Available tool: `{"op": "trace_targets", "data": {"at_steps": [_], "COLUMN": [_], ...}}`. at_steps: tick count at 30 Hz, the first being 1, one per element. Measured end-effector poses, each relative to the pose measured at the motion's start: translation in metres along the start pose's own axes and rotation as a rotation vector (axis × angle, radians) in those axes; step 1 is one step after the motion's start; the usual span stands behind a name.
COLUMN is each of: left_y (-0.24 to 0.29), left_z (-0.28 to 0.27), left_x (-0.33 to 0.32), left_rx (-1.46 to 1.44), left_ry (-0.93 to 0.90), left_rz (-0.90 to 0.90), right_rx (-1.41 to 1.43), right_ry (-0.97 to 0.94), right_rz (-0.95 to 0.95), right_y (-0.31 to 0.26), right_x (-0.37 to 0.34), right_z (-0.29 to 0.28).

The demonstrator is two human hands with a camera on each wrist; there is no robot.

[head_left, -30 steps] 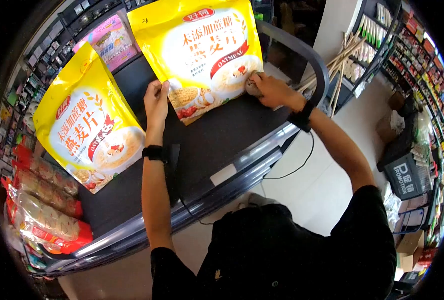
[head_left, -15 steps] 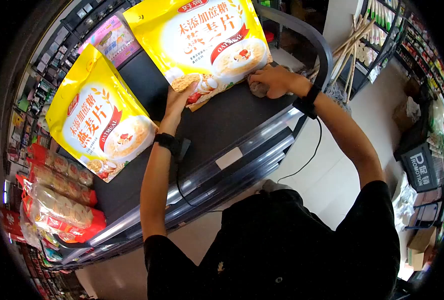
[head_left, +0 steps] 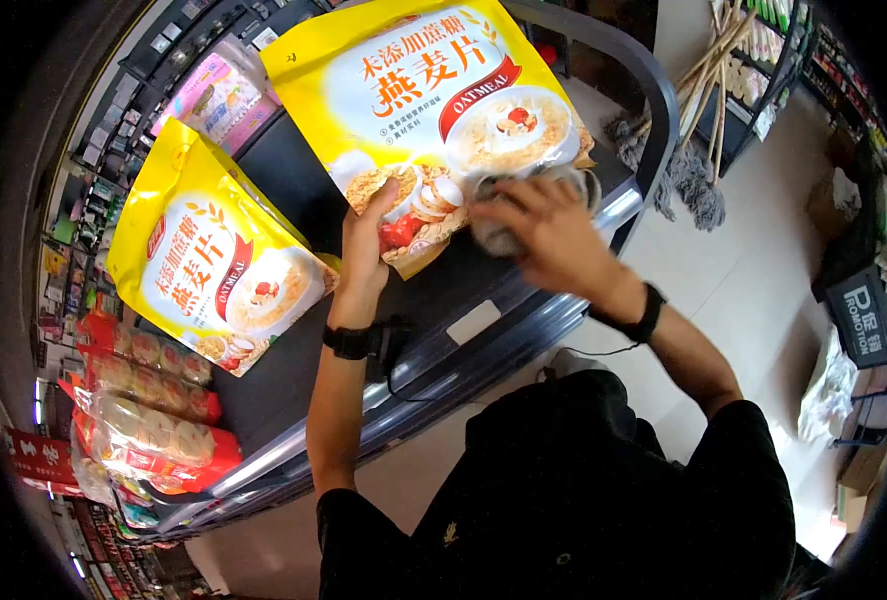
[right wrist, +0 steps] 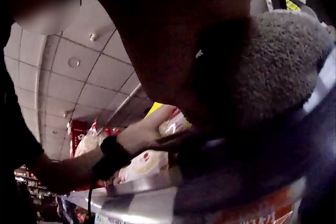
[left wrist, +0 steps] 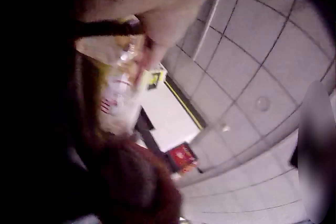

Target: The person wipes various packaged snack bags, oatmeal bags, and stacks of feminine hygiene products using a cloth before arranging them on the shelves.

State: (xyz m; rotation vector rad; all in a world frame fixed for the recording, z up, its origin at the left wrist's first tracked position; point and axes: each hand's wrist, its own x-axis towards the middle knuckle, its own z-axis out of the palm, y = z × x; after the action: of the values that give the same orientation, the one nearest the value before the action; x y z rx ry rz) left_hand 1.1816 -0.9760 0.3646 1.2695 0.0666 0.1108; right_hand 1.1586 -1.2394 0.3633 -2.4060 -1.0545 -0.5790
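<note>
Gripping 1 yellow oatmeal bag (head_left: pixel 429 110) by its lower edge with the left hand (head_left: pixel 362 250), beside a grey cloth (head_left: pixel 494 238) in the right hand (head_left: pixel 569 240).
The left thumb lies over the bag's printed front; the right fingers curl on the cloth at the dark shelf (head_left: pixel 279 400), by the bag's lower right corner. A 2nd oatmeal bag (head_left: pixel 209 275) stands to the left, near red-wrapped packs (head_left: pixel 159 440).

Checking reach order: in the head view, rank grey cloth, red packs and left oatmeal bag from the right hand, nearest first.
From the right hand:
1. Grey cloth: at that hand's fingers.
2. Left oatmeal bag: beyond the left hand.
3. Red packs: far left, near the counter's end.
</note>
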Motion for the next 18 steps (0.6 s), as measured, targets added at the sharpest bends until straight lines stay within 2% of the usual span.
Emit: {"op": "trace_targets", "data": {"at_steps": [2, 5, 10, 12, 14, 18], "left_y": [0.004, 0.003, 0.005, 0.01, 0.017, 0.026], "left_z": [-0.002, -0.005, -0.006, -0.001, -0.003, 0.0], "left_x": [0.001, 0.003, 0.004, 0.001, -0.001, -0.005], "left_rx": [0.004, 0.08, 0.052, 0.038, 0.066, 0.093], "left_ry": [-0.034, -0.041, -0.044, -0.042, -0.05, -0.045], "left_rz": [-0.071, -0.117, -0.111, -0.127, -0.136, -0.112], "right_rx": [0.021, 0.129, 0.162, 0.149, 0.126, 0.135], "right_ry": [0.059, 0.037, 0.07, -0.011, 0.028, -0.032], "right_rz": [-0.064, -0.038, -0.075, -0.261, -0.221, -0.149], "right_y": [-0.027, -0.054, -0.056, -0.052, -0.058, -0.05], "right_x": [-0.003, 0.005, 0.005, 0.002, 0.002, 0.002], "right_z": [0.02, 0.04, 0.049, 0.043, 0.044, 0.037]}}
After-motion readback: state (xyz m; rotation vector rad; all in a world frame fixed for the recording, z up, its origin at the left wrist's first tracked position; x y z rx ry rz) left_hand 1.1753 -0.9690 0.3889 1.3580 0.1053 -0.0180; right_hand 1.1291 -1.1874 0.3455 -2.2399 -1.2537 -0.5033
